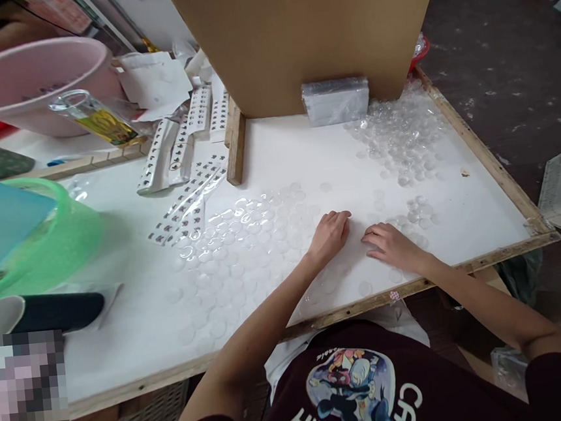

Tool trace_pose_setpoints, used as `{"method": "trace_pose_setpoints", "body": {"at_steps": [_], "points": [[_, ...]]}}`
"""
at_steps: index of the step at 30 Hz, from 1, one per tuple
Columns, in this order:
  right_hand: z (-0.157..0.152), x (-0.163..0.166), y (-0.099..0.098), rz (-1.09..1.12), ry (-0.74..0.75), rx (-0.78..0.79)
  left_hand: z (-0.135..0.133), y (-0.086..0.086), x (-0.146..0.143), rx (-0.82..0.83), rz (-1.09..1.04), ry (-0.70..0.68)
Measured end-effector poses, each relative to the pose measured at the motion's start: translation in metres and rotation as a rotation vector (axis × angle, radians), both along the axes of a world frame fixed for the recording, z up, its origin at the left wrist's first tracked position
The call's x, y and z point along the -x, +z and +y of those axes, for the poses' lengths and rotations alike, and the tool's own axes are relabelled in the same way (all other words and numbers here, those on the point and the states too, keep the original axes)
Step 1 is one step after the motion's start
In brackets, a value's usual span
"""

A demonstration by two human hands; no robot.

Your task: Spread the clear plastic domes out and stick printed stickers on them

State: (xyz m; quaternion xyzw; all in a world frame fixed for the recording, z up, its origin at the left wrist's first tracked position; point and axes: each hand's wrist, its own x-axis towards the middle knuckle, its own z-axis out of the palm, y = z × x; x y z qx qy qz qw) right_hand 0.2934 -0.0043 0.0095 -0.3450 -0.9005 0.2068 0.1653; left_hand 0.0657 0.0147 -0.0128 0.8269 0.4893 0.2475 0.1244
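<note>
Many small clear, round, flat discs (225,251) lie spread over the white tabletop to the left of my hands. My left hand (330,235) rests at the right edge of this spread, its fingers bent loosely and the thumb a little apart. Facing it across a narrow gap is my right hand (389,247), low over the table with fingers stretched and thumb apart. Just behind the right hand sits a small cluster of clear pieces (421,212). I see nothing held in either hand, though the undersides of both are hidden.
A larger heap of clear pieces (401,131) lies back right, beside a plastic-wrapped block (336,102) against a cardboard box (314,30). Printed sticker sheets (189,202), a green basket (78,221) and a pink basin (100,62) stand left. A wooden rim (481,147) edges the table.
</note>
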Motion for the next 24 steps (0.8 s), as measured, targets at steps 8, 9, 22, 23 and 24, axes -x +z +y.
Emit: {"method": "trace_pose_setpoints", "body": {"at_steps": [8, 9, 22, 23, 24], "points": [[0.002, 0.007, -0.004, 0.195, -0.098, 0.209, 0.012, 0.001, 0.013, 0.068, -0.110, 0.283], [0.005, 0.007, -0.003, 0.206, -0.106, 0.205, 0.012, 0.002, 0.014, 0.047, -0.076, 0.316], [0.087, -0.020, -0.021, 0.091, -0.297, 0.082, -0.032, -0.003, -0.025, -0.066, 0.046, -0.335], [0.085, -0.018, -0.023, 0.104, -0.296, 0.078, -0.030, -0.005, -0.021, -0.082, 0.059, -0.297], [0.083, -0.015, -0.024, 0.120, -0.296, 0.072, -0.027, -0.006, -0.016, -0.096, 0.072, -0.255]]}}
